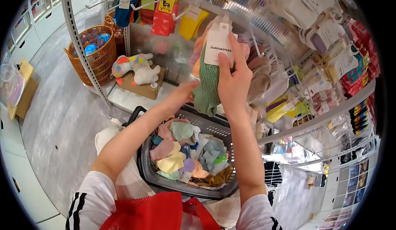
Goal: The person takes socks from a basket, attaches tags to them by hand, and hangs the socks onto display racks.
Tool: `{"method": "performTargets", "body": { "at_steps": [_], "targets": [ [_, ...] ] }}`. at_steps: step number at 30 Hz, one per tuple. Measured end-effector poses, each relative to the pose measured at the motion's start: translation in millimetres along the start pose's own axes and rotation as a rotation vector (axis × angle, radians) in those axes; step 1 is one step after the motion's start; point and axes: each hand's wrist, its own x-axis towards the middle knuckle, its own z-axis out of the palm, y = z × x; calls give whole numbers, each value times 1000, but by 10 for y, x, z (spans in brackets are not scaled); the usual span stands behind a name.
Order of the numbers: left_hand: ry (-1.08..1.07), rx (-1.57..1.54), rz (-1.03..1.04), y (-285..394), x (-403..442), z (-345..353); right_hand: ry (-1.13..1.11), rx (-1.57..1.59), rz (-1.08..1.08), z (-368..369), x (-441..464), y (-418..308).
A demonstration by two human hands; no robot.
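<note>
My right hand [236, 75] grips a pair of green socks [207, 90] by its white card label [217, 48], thumb on the front of the card. Pink and orange socks [199, 58] show just behind the green pair, near the rack. My left hand [186, 94] reaches to the lower left edge of the green socks, its fingertips hidden behind them. Below both arms stands a grey plastic basket [145, 164] holding many loose socks [171, 160] in pink, yellow, mint, grey and brown.
Packaged socks [165, 17] hang on metal hooks ahead, with more sock packs [326, 36] on the right. A metal rail [326, 112] curves across the right side. At left are a wicker basket [97, 56], a post [82, 44] and plush toys [136, 69] on a cardboard box [148, 90].
</note>
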Motion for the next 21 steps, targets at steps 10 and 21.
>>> {"method": "performTargets", "body": {
  "at_steps": [10,21],
  "targets": [
    [-70,-307,-181,-122,-17,51,68,143,175,264,-124,90],
    [-134,-268,-117,-162,32,28,83,217,252,157,-36,-136]
  ]
}}
